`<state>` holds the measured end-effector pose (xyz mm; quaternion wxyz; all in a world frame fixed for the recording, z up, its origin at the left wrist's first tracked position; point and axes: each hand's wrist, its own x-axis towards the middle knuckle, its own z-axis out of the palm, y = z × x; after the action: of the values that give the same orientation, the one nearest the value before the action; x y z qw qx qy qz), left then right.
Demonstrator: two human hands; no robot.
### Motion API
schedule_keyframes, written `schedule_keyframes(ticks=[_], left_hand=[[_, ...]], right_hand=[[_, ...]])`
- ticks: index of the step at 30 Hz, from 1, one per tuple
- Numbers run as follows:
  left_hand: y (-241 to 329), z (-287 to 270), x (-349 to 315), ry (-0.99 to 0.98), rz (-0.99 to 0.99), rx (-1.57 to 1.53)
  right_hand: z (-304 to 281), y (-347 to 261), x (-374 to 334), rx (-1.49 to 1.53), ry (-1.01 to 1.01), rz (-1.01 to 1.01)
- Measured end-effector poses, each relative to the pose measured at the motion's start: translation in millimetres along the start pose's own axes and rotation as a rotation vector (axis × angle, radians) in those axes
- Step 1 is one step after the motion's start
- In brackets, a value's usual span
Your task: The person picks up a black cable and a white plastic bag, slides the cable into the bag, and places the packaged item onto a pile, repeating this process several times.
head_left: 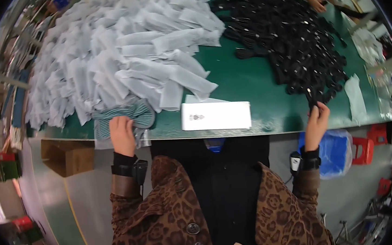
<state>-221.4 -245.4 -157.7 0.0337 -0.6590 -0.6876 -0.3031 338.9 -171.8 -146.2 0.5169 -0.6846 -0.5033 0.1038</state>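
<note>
My left hand (122, 131) has its fingers closed on a teal-and-grey striped cloth piece (138, 114) at the table's front edge. Clear plastic (142, 135) shows under that cloth and hangs over the edge. On the right, my right hand (317, 114) pinches a slim black piece (312, 97) at the near tip of a large heap of black pieces (286, 35). The heap's pieces are long and narrow with small shiny spots; their exact kind is unclear. Between my hands lies a flat stack of white printed cards or a slim white box (216, 116).
A big mound of whitish translucent sleeves (106, 51) covers the left of the green table (234, 82). Another person's hand (315, 2) reaches in at the far right. A pale bag (355, 97) lies at right. Below stand a cardboard box (68, 157), blue bin (334, 154) and red stool (362, 150).
</note>
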Motion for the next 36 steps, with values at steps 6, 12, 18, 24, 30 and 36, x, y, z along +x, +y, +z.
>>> schedule_keyframes(ticks=[6, 12, 18, 24, 30, 36], left_hand=[[-4.2, -0.5, 11.2, -0.142, -0.113, 0.084], [103.2, -7.2, 41.2, -0.031, -0.008, -0.263], [210.4, 62.7, 56.8, -0.38, 0.38, -0.681], [232.2, 93.3, 52.5, -0.421, 0.46, -0.52], [224.9, 98.5, 51.2, -0.52, 0.256, -0.672], [222.3, 91.7, 54.9, -0.547, 0.113, -0.763]], right_hand=[[10.4, -50.6, -27.0, 0.075, -0.112, 0.005], [25.7, -67.6, -45.9, 0.037, -0.293, -0.196], [39.6, -86.7, -47.6, 0.031, -0.39, -0.407], [33.5, -84.1, -56.0, 0.035, -0.405, -0.478], [31.8, -82.1, -57.0, 0.009, -0.488, -0.513], [32.6, -87.3, -57.2, 0.044, -0.489, -0.587]])
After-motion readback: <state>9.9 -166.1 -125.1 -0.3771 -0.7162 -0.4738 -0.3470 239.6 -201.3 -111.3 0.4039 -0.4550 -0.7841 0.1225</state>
